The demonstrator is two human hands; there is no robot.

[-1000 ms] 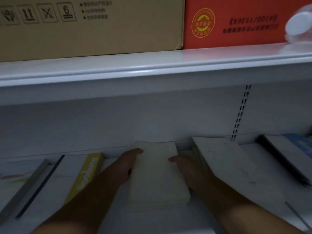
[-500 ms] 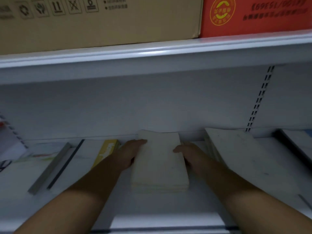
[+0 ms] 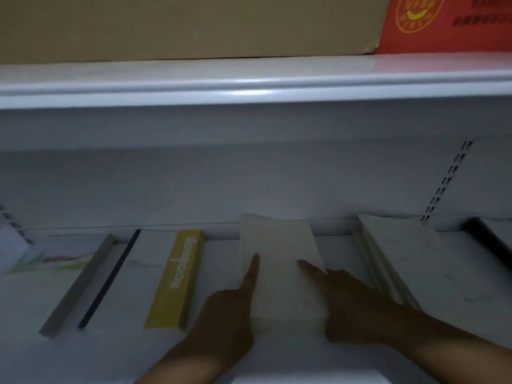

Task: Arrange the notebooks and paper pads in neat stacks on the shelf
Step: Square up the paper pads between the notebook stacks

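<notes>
Cardboard box (image 3: 180, 26) and red box (image 3: 448, 23) are cut off by the top edge, and the red box print is too blurred to read. Dark-edged notebook (image 3: 487, 236) runs out of the right edge. Near corners of paper pad (image 3: 279, 273) are hidden behind left hand (image 3: 230, 311) and right hand (image 3: 352, 303). Both forearms are cropped at the bottom. Yellow notebook (image 3: 177, 278) lettering is smeared. Whole view is dim and soft.

Cream paper pad (image 3: 281, 261), yellow-spined notebook (image 3: 177, 275)

We see a large brown cardboard box (image 3: 180, 23) on the upper shelf board (image 3: 249, 79) above us, a red box (image 3: 443, 26) with a round yellow emblem touching its right side, a grey back panel (image 3: 221, 176) below, a slotted upright strip (image 3: 446, 181) on our right
</notes>
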